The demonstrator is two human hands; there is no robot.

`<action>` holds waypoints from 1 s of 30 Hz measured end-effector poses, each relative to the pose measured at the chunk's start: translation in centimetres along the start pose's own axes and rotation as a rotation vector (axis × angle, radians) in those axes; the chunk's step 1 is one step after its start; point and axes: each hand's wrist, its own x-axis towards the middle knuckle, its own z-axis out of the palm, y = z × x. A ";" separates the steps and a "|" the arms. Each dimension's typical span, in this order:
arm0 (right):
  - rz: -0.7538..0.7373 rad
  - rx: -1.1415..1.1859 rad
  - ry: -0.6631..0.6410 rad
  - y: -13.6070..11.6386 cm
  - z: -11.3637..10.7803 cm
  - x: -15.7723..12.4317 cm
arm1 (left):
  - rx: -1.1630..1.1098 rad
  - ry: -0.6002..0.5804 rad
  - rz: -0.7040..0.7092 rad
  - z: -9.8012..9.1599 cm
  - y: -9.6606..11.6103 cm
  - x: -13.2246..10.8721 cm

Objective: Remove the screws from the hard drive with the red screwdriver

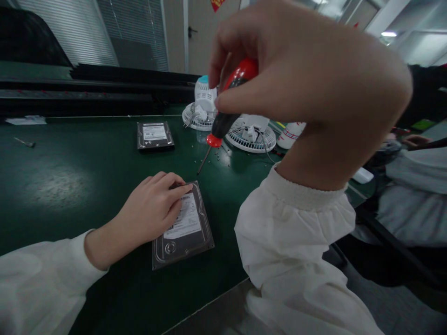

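A hard drive with a white label lies flat on the green table, close to the front edge. My left hand holds it down from the left, bent fingers across its far left part. Above the table, my right hand grips a red and black screwdriver by the handle. Its thin shaft points down and left, and the tip appears just past the drive's far edge, apart from it. Several small screws are scattered beyond the tip.
Another hard drive lies farther back. White fan parts and a white fan with a blue top stand behind the screws. A small metal-ended tool lies at far left. Another person's sleeve shows at right.
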 end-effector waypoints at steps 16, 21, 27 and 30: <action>-0.009 -0.018 0.205 -0.2 5.0 -6.2 | -0.048 -0.003 -0.038 0.0 -0.1 -0.1; -0.064 -0.004 0.262 -1.0 9.7 -12.3 | -0.064 0.013 -0.045 0.1 0.0 0.0; -0.038 -0.052 0.118 -3.3 12.2 -15.7 | -0.090 0.021 -0.064 0.3 -0.1 -0.1; -0.034 -0.057 0.012 -4.0 13.0 -15.7 | -0.093 0.013 -0.065 0.3 -0.1 0.0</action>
